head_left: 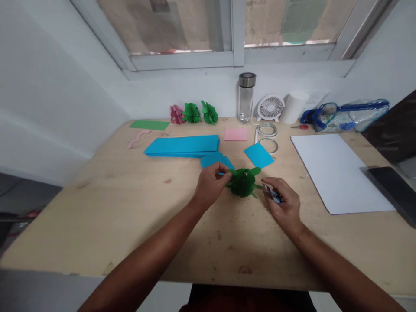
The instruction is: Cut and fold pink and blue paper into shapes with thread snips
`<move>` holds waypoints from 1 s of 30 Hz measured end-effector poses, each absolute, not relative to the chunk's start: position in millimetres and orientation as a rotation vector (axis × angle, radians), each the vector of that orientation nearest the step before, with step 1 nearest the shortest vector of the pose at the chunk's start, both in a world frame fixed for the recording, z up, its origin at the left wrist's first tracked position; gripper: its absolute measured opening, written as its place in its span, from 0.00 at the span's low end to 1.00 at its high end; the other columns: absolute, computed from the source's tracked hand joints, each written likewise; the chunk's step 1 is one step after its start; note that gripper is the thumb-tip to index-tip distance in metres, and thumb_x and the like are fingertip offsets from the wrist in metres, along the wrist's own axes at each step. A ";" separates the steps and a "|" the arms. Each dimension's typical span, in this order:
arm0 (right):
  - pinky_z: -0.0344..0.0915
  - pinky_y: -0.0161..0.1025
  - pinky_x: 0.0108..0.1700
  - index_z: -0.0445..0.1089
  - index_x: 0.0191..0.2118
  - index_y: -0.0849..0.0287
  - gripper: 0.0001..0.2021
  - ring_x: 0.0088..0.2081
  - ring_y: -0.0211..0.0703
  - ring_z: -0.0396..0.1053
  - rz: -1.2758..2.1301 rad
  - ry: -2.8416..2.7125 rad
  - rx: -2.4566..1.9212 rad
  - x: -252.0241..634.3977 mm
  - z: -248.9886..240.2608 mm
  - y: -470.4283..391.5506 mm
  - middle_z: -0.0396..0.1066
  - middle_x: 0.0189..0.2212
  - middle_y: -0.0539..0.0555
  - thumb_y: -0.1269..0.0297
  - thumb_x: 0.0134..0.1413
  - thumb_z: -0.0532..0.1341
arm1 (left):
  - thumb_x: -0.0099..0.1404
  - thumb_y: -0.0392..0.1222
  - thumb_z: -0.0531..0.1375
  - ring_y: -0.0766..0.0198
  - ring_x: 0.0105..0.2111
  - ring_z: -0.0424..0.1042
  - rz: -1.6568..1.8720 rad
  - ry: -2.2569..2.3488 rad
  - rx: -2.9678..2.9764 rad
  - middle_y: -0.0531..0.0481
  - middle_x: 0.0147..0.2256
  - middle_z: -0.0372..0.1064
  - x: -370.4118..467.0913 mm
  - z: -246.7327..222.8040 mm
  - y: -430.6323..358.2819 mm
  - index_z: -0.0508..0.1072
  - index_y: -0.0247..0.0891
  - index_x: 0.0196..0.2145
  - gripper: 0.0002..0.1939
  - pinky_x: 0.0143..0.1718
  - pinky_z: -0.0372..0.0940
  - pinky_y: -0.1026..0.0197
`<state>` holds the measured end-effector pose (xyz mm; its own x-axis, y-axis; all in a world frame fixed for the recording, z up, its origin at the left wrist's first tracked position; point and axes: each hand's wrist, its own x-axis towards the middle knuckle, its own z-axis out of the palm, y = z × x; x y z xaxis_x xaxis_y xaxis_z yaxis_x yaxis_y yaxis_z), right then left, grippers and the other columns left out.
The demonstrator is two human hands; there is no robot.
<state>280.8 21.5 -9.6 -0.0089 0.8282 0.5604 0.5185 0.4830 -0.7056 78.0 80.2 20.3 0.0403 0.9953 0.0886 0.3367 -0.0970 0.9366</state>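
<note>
A green paper turtle (243,183) with a ruffled, rounded body and flat flippers is just above the wooden table. My left hand (211,180) pinches it at its left edge between thumb and fingertips. On the other side, my right hand (283,201) has its fingers closed around a small dark object with whitish patches (273,194), whose kind I cannot make out. The right fingertips come close to the turtle's right flipper; whether they touch it is unclear. Blue paper pieces (214,159) lie just beyond my left hand, and a blue paper square (259,155) beyond the turtle.
Long blue strips (182,146), a green strip (149,125) and pink paper (235,134) lie around. Finished paper shapes (192,113), a glass bottle (246,99) and a small fan (271,107) line the wall. White sheets (341,173) and a phone (393,193) are right.
</note>
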 end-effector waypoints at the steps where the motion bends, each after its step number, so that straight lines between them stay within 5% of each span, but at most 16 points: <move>1: 0.70 0.45 0.43 0.69 0.48 0.55 0.16 0.44 0.48 0.72 0.326 -1.747 -1.117 281.4 -7.3 19.8 0.73 0.42 0.57 0.71 0.53 0.56 | 0.52 0.38 0.58 0.68 0.23 0.69 1.071 1.394 1.546 0.56 0.23 0.67 78.5 20.5 79.7 0.67 0.37 0.25 0.03 0.24 0.64 0.66; 8: 0.71 0.45 0.44 0.59 0.60 0.56 0.26 0.52 0.49 0.68 0.140 -2.128 -1.021 275.0 -1.5 13.9 0.62 0.58 0.62 0.75 0.55 0.51 | 0.54 0.39 0.58 0.68 0.22 0.68 1.034 1.394 1.655 0.56 0.22 0.67 82.5 25.4 75.0 0.68 0.38 0.25 0.03 0.22 0.63 0.66; 14: 0.71 0.47 0.45 0.61 0.58 0.60 0.24 0.52 0.50 0.69 0.075 -2.195 -1.044 272.4 -4.7 16.3 0.62 0.58 0.64 0.76 0.55 0.51 | 0.57 0.38 0.58 0.67 0.24 0.70 0.976 1.380 1.777 0.55 0.24 0.70 84.0 31.5 69.8 0.69 0.38 0.27 0.03 0.25 0.65 0.66; 21: 0.72 0.47 0.44 0.61 0.58 0.62 0.26 0.50 0.52 0.70 0.082 -2.202 -1.055 273.0 -7.0 16.6 0.61 0.59 0.65 0.77 0.52 0.51 | 0.62 0.37 0.56 0.64 0.37 0.73 0.985 1.248 2.068 0.51 0.36 0.75 78.0 31.6 67.7 0.70 0.39 0.31 0.04 0.40 0.66 0.61; 30: 0.72 0.47 0.44 0.61 0.58 0.63 0.25 0.49 0.51 0.70 0.034 -2.222 -1.050 270.4 -6.4 16.5 0.62 0.58 0.65 0.78 0.52 0.51 | 0.66 0.40 0.52 0.64 0.33 0.72 0.926 1.293 2.259 0.52 0.32 0.74 76.4 29.5 68.2 0.69 0.39 0.34 0.07 0.35 0.63 0.63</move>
<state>270.4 16.5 -6.4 -0.4513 0.6943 0.5606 0.6768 0.6757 -0.2921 76.4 68.2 29.5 0.3607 0.8622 0.3557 0.6139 -0.5066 0.6054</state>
